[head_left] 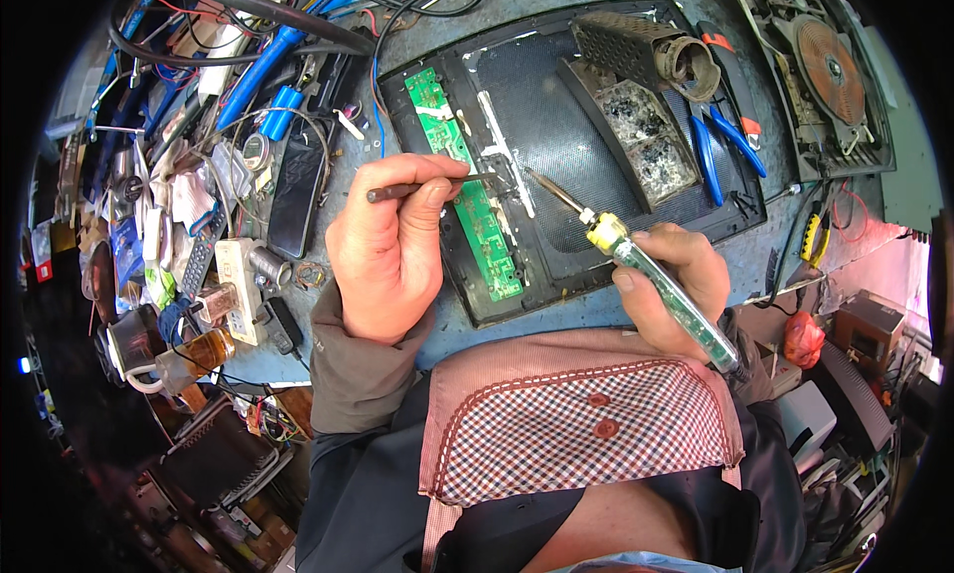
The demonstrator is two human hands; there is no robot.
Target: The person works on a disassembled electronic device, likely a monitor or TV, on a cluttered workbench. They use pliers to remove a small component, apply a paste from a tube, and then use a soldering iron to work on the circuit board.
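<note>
My left hand is closed on slim dark tweezers, whose thin end reaches over a long green circuit board. In my right hand is a soldering iron with a clear green handle and a yellow collar. Its tip points up and left, near the white strip beside the board; whether it touches anything I cannot tell. The board lies along the left side of a black panel with a mesh-like surface.
On the panel's right are a sooty metal tray, a perforated metal box and blue-handled pliers. A coil-burner unit stands far right. Leftward lie a phone, a power strip, a cup of amber liquid and tangled cables.
</note>
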